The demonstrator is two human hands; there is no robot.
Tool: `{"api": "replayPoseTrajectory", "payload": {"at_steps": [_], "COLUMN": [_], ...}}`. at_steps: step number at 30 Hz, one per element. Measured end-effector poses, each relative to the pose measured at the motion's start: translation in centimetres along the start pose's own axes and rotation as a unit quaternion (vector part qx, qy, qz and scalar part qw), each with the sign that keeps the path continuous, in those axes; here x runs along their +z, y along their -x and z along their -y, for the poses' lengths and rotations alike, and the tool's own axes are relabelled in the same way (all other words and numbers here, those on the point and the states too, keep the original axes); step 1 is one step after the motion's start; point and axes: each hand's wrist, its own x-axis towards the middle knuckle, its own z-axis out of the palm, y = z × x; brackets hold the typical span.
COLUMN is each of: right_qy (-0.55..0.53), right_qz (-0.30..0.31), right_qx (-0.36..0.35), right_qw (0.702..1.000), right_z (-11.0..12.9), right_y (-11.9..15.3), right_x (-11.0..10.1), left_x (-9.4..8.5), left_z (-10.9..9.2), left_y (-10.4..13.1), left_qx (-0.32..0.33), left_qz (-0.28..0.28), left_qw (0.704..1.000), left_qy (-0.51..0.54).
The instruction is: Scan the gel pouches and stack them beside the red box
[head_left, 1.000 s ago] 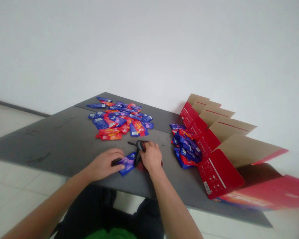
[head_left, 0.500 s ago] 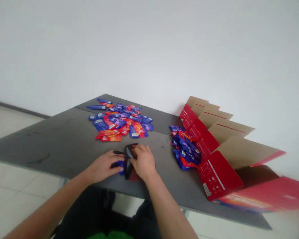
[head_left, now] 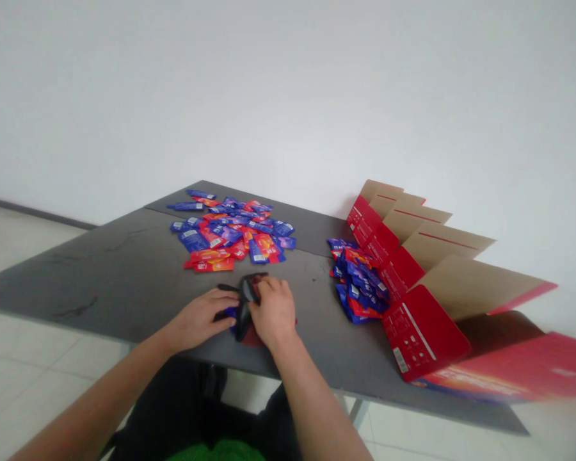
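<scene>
A glossy black object [head_left: 244,310] of a kind I cannot make out lies at the table's front edge, between my two hands. A thin black strip sticks out from it to the left. My left hand [head_left: 204,317] is on its left side, fingers bent against it and thumb beside a bit of blue packaging [head_left: 231,312]. My right hand [head_left: 273,307] is closed over its right side and hides part of it. Something dark reddish [head_left: 252,335] shows below the right fingers.
Blue and red sachets [head_left: 228,234] lie spread over the back of the grey table [head_left: 139,282]. A second sachet pile [head_left: 360,285] rests against a row of open red cardboard boxes [head_left: 425,333] at the right. A white wall [head_left: 288,115] stands behind.
My right hand has shifted slightly left over the black object, which tilts a little more. My left hand stays almost where it was. The view has moved slightly.
</scene>
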Motion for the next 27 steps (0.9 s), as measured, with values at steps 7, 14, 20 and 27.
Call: {"api": "replayPoseTrajectory", "payload": {"at_steps": [7,14,20,27], "right_qy": [0.038,0.004,0.011,0.003], "right_qz": [0.038,0.008,0.032,-0.009], "right_qx": [0.075,-0.004,0.066,0.033], "right_qw": [0.996,1.0,0.997,0.999], "right_z": [-2.2,0.2,-3.0,-0.7], "right_y": [-0.7,0.0,-0.1,-0.1], "right_x": [-0.3,-0.4,-0.1,-1.2], "left_x": [-0.1,0.2,-0.2,0.0], "left_z": [0.1,0.8,0.2,0.6], "left_y": [-0.1,0.0,-0.1,-0.1], "left_qx": [0.005,-0.006,-0.006,-0.01], "left_qz": [0.008,0.005,0.021,0.01], "left_qw": [1.0,1.0,1.0,1.0], "left_qy": [0.006,-0.016,-0.005,-0.02]}}
